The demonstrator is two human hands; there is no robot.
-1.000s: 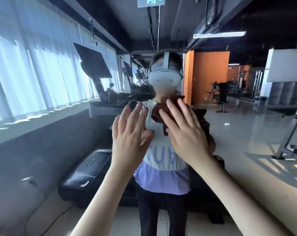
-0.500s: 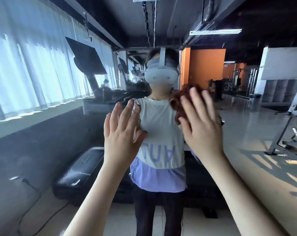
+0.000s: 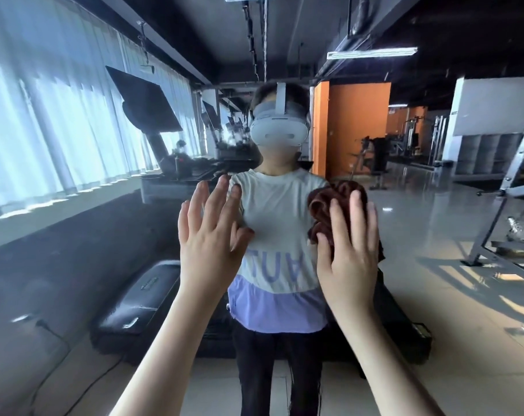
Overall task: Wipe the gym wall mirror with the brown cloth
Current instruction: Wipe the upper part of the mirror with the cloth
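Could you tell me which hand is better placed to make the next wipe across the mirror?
The right hand: its straight fingers press the brown cloth flat on the mirror, while the left hand is bare.

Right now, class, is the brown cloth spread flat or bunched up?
Bunched up: the brown cloth shows thick crumpled folds above the flat right hand pressing it.

Cloth [image 3: 334, 205] dark reddish-brown; reflected shirt [image 3: 277, 229] pale grey over lilac (blue lettering); wall [image 3: 356, 127] orange.

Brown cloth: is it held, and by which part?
The right hand presses the brown cloth on the mirror, flat fingers over its lower part; not gripped.
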